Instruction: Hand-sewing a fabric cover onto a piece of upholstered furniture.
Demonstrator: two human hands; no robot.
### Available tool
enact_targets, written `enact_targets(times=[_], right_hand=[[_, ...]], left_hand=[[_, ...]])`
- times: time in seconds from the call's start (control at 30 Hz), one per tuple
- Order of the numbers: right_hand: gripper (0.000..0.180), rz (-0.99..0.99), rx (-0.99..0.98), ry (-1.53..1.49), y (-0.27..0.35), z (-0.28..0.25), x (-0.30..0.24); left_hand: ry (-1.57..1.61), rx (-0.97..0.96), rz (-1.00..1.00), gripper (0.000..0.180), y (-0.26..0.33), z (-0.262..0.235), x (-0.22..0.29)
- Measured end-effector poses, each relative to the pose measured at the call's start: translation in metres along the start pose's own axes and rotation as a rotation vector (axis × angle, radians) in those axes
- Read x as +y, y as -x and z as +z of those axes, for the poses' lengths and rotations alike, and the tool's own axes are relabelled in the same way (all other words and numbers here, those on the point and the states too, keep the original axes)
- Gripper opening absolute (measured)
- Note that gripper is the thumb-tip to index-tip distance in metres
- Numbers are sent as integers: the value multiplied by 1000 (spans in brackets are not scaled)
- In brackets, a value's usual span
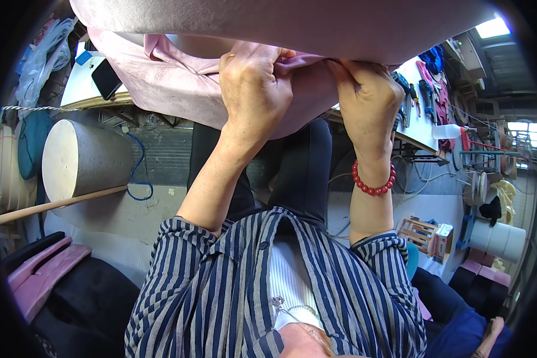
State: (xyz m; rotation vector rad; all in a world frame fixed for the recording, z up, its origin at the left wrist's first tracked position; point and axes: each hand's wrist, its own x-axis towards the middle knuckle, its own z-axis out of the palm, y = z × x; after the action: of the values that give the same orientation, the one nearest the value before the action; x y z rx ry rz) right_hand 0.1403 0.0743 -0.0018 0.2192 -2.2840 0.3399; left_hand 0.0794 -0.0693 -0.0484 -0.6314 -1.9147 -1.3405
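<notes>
A large, curved, padded piece in pale pink crosses the top of the view. Pink fabric hangs in folds along its lower edge. Closed around a gathered fold of this fabric, my left hand is near the middle, knuckles toward me. My right hand, wearing a red bead bracelet at the wrist, pinches the fabric edge further right, against the padded piece. The fingertips of both hands are partly hidden in the cloth.
At left, a worktable bears a black flat device; below stand a pale cylinder and a wooden pole. Hand tools and a spray bottle lie on the right table. Another person's hand shows at lower right.
</notes>
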Motion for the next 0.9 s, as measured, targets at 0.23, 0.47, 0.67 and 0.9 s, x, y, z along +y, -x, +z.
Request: enact_targets(times=[0.23, 0.47, 0.67, 0.9], right_hand=[[12, -71, -29, 196, -4, 2, -3], [12, -160, 154, 202, -1, 18, 6], [14, -132, 159, 183, 0, 17, 7], [13, -127, 201, 191, 2, 20, 7]], left_hand=[[42, -2, 3, 19, 0, 2, -2], [15, 10, 38, 16, 0, -2, 0], [306, -203, -255, 17, -4, -19, 6], [133, -178, -22, 20, -2, -21, -4]])
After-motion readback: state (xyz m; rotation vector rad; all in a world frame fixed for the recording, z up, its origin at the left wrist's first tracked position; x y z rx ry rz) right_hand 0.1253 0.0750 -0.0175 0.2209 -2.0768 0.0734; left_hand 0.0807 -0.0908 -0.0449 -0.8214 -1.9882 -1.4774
